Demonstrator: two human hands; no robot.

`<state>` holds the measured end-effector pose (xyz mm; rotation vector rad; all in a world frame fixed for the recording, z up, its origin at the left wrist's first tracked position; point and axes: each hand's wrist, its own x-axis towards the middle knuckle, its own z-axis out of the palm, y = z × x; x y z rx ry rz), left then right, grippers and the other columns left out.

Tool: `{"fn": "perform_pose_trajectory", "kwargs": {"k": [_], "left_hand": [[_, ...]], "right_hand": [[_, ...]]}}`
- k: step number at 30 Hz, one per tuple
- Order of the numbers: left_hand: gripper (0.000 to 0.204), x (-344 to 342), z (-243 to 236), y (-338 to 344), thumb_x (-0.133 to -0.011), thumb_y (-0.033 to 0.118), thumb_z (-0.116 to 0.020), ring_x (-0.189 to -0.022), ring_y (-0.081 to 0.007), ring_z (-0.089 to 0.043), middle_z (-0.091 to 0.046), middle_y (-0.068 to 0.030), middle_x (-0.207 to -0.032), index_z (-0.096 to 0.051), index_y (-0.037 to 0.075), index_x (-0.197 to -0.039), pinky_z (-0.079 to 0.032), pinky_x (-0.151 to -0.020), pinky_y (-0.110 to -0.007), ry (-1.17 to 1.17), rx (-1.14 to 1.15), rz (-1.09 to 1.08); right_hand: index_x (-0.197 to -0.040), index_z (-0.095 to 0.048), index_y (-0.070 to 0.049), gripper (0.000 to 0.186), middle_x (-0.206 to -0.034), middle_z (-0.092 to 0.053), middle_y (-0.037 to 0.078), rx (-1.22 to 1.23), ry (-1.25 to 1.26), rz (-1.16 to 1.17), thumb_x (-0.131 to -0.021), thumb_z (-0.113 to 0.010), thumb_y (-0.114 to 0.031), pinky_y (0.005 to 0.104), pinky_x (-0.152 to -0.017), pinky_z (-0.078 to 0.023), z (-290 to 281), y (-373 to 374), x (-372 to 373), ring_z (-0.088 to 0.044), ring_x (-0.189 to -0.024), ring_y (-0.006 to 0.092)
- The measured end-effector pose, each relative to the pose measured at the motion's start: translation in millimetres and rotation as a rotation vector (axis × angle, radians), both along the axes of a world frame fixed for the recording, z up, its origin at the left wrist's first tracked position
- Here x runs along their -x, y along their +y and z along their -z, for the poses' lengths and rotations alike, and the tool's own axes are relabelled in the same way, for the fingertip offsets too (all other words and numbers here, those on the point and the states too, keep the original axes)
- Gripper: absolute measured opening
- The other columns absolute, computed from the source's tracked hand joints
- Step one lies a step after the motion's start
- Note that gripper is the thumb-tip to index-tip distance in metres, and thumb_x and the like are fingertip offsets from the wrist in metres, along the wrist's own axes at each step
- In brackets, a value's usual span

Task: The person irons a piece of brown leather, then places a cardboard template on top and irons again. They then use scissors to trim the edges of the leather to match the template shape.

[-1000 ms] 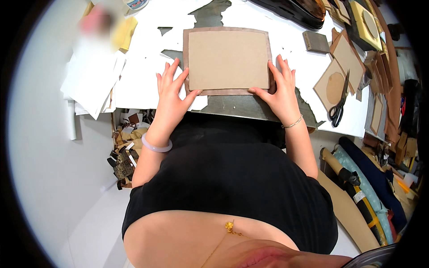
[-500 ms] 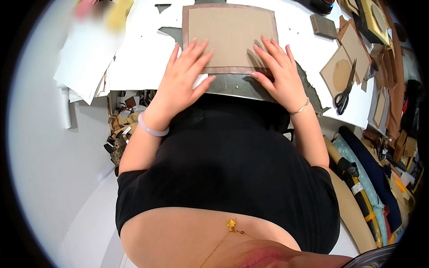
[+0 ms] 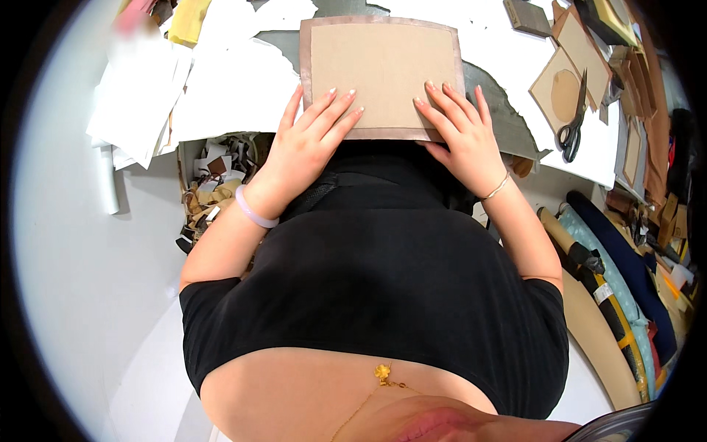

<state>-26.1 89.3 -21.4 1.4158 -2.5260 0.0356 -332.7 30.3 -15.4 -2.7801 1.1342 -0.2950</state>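
Observation:
A flat rectangular panel [image 3: 383,66], beige with a brown leather-like border [image 3: 308,55], lies on the worktable in front of me. Its near border reaches the table's front edge. My left hand [image 3: 309,140] rests over the panel's near left corner, fingers stretched out and spread; its thumb is hidden from view. On the near right corner lies my right hand [image 3: 469,140], fingers likewise extended flat on the surface. The right thumb points inward at the near border and is partly hidden there.
White sheets [image 3: 228,92] cover the table around a grey-green mat [image 3: 497,103]. Black scissors [image 3: 571,132] lie at right beside beige card pieces [image 3: 556,81] and a grey-brown block [image 3: 528,16]. Below stand fabric rolls [image 3: 626,258] at right and scraps [image 3: 213,184] at left.
The panel has slid toward me, and its near border now meets the table edge. Both hands have come nearer with it. My left thumb, visible before, is now hidden.

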Motion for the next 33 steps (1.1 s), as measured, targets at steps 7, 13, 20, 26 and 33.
{"fn": "perform_pose_trajectory", "kwargs": {"k": [7,13,20,26,33], "left_hand": [[0.040,0,8,23,-0.091,0.010,-0.060,-0.133,-0.0218,-0.059,-0.065,-0.0034,-0.142,-0.068,0.011,-0.130,-0.037,-0.119,-0.047,0.039,0.134,0.038],[0.036,-4,-13,36,-0.090,0.009,-0.061,-0.130,-0.0232,-0.063,-0.068,-0.0064,-0.135,-0.070,0.007,-0.124,-0.040,-0.118,-0.049,0.075,0.132,0.129],[0.043,-16,-100,20,-0.073,-0.008,-0.071,-0.109,-0.0275,-0.070,-0.072,-0.0064,-0.111,-0.071,0.008,-0.113,-0.050,-0.108,-0.048,0.462,-0.065,0.084],[0.017,-18,-143,-52,-0.093,0.011,-0.077,-0.087,-0.0069,-0.066,-0.074,-0.0009,-0.091,-0.073,0.001,-0.107,-0.053,-0.079,-0.025,0.825,-0.588,-0.211],[0.037,-41,-76,-178,-0.093,0.029,-0.081,-0.088,-0.0082,-0.069,-0.074,-0.0008,-0.104,-0.071,0.004,-0.118,-0.054,-0.082,-0.024,0.939,-0.996,-0.380]], "right_hand": [[-0.140,-0.062,-0.020,0.056,-0.148,-0.058,0.004,0.134,-0.061,0.033,-0.085,-0.074,-0.013,0.0589,-0.121,-0.030,15,33,5,-0.054,-0.137,0.0258],[-0.132,-0.067,-0.016,0.042,-0.137,-0.066,0.007,0.178,-0.109,-0.034,-0.090,-0.067,-0.012,0.0534,-0.120,-0.035,-6,46,15,-0.062,-0.130,0.0241],[-0.116,-0.074,-0.011,0.037,-0.108,-0.074,0.006,-0.005,-0.344,-0.045,-0.082,-0.073,0.003,0.0461,-0.109,-0.050,-100,23,34,-0.071,-0.107,0.0252],[-0.113,-0.074,-0.002,0.030,-0.095,-0.075,0.004,-0.490,-0.533,0.244,-0.092,-0.080,-0.023,0.0286,-0.083,-0.055,-135,-55,35,-0.068,-0.087,0.0121],[-0.121,-0.068,-0.001,0.050,-0.109,-0.074,0.008,-0.898,-0.462,0.379,-0.090,-0.083,-0.039,0.0355,-0.096,-0.057,-73,-173,23,-0.071,-0.104,0.0156]]}}
